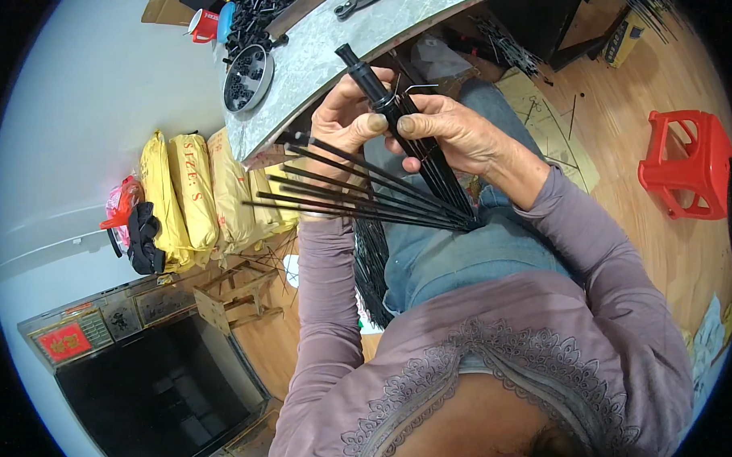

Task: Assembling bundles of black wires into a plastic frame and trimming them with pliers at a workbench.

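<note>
A black umbrella frame without cloth slants above my lap, its narrow end up toward the table. Several thin ribs fan out to the left from its lower end, while others lie along the shaft. My left hand is closed around the upper part, with the thumb in front and the fingers partly hidden behind. From the other side my right hand grips the frame just below the collar, its thumb near the left one. A thin bent wire sticks out beside the shaft above my right hand.
The marbled table carries a round dish of small black parts, a pile of black pieces and a wrench. Yellow sacks stand at left. A red stool is at right. Dark rods hang beside my lap.
</note>
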`<move>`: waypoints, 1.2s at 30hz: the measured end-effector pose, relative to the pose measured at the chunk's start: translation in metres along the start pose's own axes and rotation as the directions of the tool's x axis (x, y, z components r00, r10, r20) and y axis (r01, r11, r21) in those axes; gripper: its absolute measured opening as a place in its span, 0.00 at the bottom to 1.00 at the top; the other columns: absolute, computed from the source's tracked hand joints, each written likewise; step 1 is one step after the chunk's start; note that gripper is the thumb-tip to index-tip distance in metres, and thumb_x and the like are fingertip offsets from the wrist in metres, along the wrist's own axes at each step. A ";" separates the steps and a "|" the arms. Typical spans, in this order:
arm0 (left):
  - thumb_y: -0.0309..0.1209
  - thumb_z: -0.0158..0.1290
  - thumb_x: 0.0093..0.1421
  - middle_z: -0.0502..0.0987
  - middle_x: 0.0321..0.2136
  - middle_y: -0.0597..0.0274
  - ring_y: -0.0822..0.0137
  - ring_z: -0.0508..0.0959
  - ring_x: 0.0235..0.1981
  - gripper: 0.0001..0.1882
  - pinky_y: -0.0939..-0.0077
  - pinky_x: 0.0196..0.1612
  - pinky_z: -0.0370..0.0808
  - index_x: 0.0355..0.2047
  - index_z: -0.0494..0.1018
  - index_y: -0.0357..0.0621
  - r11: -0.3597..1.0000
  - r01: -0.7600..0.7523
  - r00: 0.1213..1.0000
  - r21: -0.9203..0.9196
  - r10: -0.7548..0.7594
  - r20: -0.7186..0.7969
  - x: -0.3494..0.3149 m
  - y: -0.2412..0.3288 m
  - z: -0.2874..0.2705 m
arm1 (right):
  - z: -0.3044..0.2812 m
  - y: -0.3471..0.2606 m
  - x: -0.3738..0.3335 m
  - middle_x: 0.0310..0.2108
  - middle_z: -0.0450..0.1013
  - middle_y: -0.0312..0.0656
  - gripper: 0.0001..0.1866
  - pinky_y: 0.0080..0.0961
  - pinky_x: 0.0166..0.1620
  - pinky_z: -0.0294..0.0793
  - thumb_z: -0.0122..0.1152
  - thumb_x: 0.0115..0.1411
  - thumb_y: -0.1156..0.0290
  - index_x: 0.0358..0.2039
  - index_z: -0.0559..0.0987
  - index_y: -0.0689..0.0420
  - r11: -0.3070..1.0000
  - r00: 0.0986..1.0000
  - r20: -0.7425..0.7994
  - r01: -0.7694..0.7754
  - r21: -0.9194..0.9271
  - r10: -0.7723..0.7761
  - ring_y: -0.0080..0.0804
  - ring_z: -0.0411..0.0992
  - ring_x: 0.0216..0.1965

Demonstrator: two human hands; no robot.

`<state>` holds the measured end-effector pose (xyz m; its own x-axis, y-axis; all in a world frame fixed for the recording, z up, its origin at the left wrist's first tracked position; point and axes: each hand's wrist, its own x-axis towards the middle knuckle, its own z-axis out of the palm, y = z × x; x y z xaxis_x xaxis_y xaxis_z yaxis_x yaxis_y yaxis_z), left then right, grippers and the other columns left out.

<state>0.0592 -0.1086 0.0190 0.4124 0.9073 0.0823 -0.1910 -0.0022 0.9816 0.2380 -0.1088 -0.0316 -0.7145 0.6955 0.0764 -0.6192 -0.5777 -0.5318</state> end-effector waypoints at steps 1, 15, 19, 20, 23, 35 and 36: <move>0.32 0.61 0.54 0.69 0.52 0.52 0.69 0.77 0.37 0.21 0.80 0.29 0.79 0.47 0.70 0.39 0.998 -0.022 0.999 0.059 0.024 -0.045 0.000 -0.005 -0.002 | -0.001 0.000 0.000 0.33 0.72 0.37 0.16 0.20 0.29 0.77 0.65 0.55 0.66 0.42 0.75 0.58 1.000 1.000 -0.001 0.000 -0.001 0.000 0.23 0.73 0.34; 0.27 0.58 0.55 0.74 0.45 0.57 0.68 0.77 0.40 0.17 0.75 0.40 0.76 0.45 0.71 0.39 0.999 -0.004 0.981 -0.033 -0.002 -0.192 -0.005 -0.010 0.010 | 0.005 0.007 0.000 0.32 0.71 0.35 0.14 0.17 0.26 0.78 0.65 0.56 0.69 0.40 0.72 0.58 0.995 0.986 -0.133 0.095 -0.043 -0.100 0.22 0.73 0.32; 0.23 0.60 0.52 0.78 0.32 0.60 0.71 0.77 0.32 0.12 0.77 0.32 0.75 0.38 0.73 0.37 0.994 0.009 0.968 -0.109 -0.036 -0.248 -0.004 -0.008 0.012 | 0.007 0.007 -0.001 0.31 0.71 0.35 0.13 0.17 0.26 0.79 0.64 0.56 0.69 0.40 0.72 0.57 0.995 0.985 -0.147 0.083 -0.053 -0.090 0.21 0.74 0.31; 0.23 0.59 0.53 0.78 0.32 0.60 0.71 0.77 0.31 0.12 0.77 0.31 0.75 0.38 0.73 0.37 0.992 0.027 0.969 -0.126 -0.057 -0.239 -0.004 -0.008 0.012 | 0.007 0.007 -0.002 0.31 0.71 0.36 0.13 0.17 0.26 0.79 0.64 0.56 0.69 0.40 0.72 0.57 0.995 0.986 -0.143 0.083 -0.054 -0.090 0.21 0.74 0.31; 0.22 0.59 0.52 0.78 0.31 0.60 0.71 0.77 0.30 0.12 0.77 0.30 0.75 0.38 0.73 0.37 0.991 0.018 0.971 -0.131 -0.049 -0.236 -0.005 -0.006 0.014 | 0.006 0.006 -0.003 0.30 0.71 0.36 0.13 0.17 0.26 0.80 0.64 0.57 0.69 0.40 0.72 0.57 0.995 0.987 -0.135 0.072 -0.071 -0.081 0.21 0.74 0.31; 0.29 0.61 0.53 0.73 0.48 0.57 0.72 0.75 0.40 0.20 0.84 0.36 0.73 0.47 0.72 0.40 0.996 -0.090 0.990 -0.003 0.089 -0.113 -0.005 -0.010 0.009 | -0.002 0.001 0.000 0.34 0.72 0.38 0.16 0.25 0.29 0.83 0.63 0.57 0.66 0.44 0.73 0.58 0.997 1.000 0.023 0.003 0.083 -0.005 0.27 0.76 0.33; 0.29 0.61 0.53 0.73 0.48 0.57 0.72 0.75 0.40 0.20 0.84 0.36 0.73 0.47 0.72 0.40 0.996 -0.091 0.989 -0.002 0.090 -0.114 -0.005 -0.009 0.009 | -0.001 0.001 0.000 0.34 0.72 0.38 0.16 0.25 0.29 0.82 0.63 0.57 0.66 0.44 0.73 0.58 0.995 0.999 0.041 -0.008 0.101 0.004 0.27 0.76 0.34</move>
<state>0.0673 -0.1167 0.0115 0.2898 0.9452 0.1502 -0.2298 -0.0836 0.9696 0.2384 -0.1089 -0.0332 -0.7296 0.6753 0.1084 -0.6432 -0.6236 -0.4442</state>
